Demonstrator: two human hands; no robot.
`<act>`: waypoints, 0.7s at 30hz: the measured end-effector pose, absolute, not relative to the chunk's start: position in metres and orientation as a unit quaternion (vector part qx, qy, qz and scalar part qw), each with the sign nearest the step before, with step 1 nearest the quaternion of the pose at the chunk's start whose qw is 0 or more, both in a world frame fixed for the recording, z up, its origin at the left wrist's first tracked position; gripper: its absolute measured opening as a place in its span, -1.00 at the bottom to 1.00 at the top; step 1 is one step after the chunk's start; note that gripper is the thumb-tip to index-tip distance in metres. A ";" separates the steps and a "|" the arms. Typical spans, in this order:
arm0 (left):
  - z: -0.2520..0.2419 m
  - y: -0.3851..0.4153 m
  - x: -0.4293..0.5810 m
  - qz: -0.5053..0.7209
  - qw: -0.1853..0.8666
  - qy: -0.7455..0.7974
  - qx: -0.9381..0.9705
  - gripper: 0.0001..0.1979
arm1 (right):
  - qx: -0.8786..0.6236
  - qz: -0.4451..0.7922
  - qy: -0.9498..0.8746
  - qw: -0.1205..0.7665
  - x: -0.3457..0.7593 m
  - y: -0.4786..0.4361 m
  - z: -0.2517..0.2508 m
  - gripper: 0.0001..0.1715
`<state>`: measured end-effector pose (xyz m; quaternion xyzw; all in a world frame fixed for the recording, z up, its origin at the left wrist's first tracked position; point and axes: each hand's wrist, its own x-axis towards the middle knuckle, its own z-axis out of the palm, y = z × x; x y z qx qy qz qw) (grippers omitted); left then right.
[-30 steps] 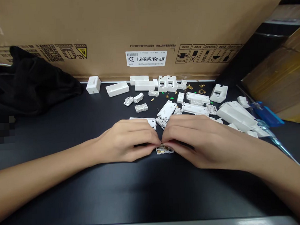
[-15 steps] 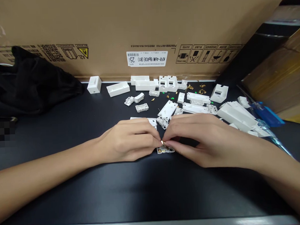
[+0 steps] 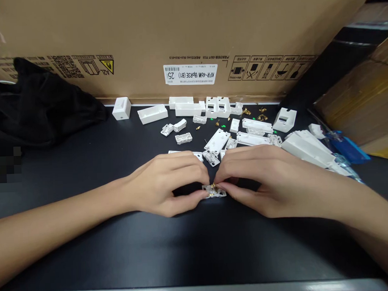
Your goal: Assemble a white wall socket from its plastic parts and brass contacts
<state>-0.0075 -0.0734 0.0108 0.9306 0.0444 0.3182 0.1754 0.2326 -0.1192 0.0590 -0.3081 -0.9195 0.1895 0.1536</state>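
Observation:
A small white plastic housing [image 3: 218, 194] with brass pieces in it lies on the black table between my hands. My left hand [image 3: 170, 182] grips its left end between thumb and finger. A small brass piece [image 3: 213, 186] is pinched in the fingertips of my right hand [image 3: 262, 179], at the top of the housing. Just behind my fingers lie a white part with holes [image 3: 211, 158] and a flat white plate [image 3: 217, 141].
White covers [image 3: 153, 114], frames [image 3: 223, 106] and long strips [image 3: 257, 126] lie along the back, with brass bits [image 3: 262, 117] and green bits. A cardboard box [image 3: 190, 31] stands behind. Black cloth [image 3: 40, 108] is at left, a blue packet [image 3: 350, 147] at right.
My left thumb and finger have spread from the pinch near the brass piece, and the thumb has lowered to the housing's left end. My right fingertips have shifted slightly right, showing more brass.

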 end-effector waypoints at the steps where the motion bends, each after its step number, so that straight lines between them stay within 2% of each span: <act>1: 0.011 -0.074 -0.007 0.312 0.184 0.045 0.931 -0.94 | -0.309 0.190 -0.920 0.150 0.233 -0.119 0.060 -0.82; 4: 0.011 -0.074 -0.008 0.286 0.187 0.035 0.939 -0.90 | -0.313 0.191 -0.921 0.128 0.234 -0.120 0.060 -0.82; 10: 0.008 -0.073 -0.007 0.258 0.175 0.024 0.950 -0.94 | -0.320 0.163 -0.929 0.087 0.234 -0.121 0.059 -0.79; 21: 0.008 -0.074 -0.007 0.237 0.145 0.017 0.960 -0.90 | -0.318 0.107 -0.940 0.061 0.229 -0.125 0.058 -0.78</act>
